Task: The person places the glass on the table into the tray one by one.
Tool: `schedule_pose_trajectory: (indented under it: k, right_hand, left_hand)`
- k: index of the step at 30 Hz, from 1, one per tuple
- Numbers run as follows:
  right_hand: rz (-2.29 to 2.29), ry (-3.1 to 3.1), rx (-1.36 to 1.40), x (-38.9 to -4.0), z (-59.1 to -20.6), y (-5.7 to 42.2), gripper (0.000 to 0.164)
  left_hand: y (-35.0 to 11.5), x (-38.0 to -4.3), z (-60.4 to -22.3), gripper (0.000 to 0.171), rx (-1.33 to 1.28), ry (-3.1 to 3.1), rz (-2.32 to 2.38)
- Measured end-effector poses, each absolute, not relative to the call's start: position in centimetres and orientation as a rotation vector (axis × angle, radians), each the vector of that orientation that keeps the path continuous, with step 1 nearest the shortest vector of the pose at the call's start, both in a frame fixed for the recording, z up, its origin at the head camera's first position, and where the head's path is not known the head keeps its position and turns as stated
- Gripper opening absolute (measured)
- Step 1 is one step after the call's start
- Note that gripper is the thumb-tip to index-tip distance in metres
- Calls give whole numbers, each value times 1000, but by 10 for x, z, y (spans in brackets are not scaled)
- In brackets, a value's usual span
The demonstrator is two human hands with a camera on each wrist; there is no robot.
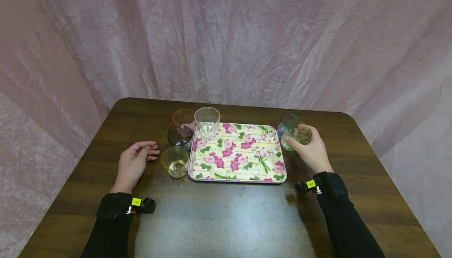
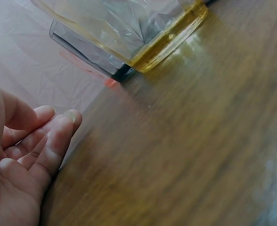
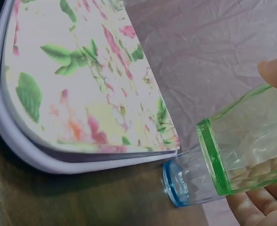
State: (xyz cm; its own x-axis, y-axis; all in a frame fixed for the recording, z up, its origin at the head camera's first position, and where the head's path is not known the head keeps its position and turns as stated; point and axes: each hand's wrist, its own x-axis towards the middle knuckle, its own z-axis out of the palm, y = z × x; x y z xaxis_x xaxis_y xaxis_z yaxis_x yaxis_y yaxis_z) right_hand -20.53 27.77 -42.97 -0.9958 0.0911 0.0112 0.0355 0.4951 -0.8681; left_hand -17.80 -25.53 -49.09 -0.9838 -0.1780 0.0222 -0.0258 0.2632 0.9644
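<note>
My right hand point(image 1: 312, 152) grips a green-tinted glass point(image 3: 244, 141), thumb on one side and fingers round the other, just off the right edge of the flowered tray point(image 1: 243, 154). Right behind that tumbler, a blue-tinted glass point(image 3: 178, 181) stands on the table and is partly covered by it in the head view. A clear glass point(image 1: 207, 124) stands on the tray's back left corner. Holding nothing, my left hand point(image 1: 132, 165) lies with loosely bent fingers to the left of a yellow-tinted glass point(image 2: 169, 40).
Along the tray's left side, a dark grey glass point(image 1: 180, 137) stands behind the yellow one, and an orange-rimmed glass point(image 1: 183, 117) behind that. The brown wooden table point(image 1: 226, 218) ends at a pink curtain point(image 1: 229, 42) at the back.
</note>
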Motion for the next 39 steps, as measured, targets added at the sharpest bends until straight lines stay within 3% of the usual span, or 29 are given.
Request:
schedule_pose_trajectory:
  k: [39]
  right_hand:
    - [1549,-2690,-8,-227,-402,250,89]
  left_hand:
    - [-253,-179,-489,37,190,-2375,-1841]
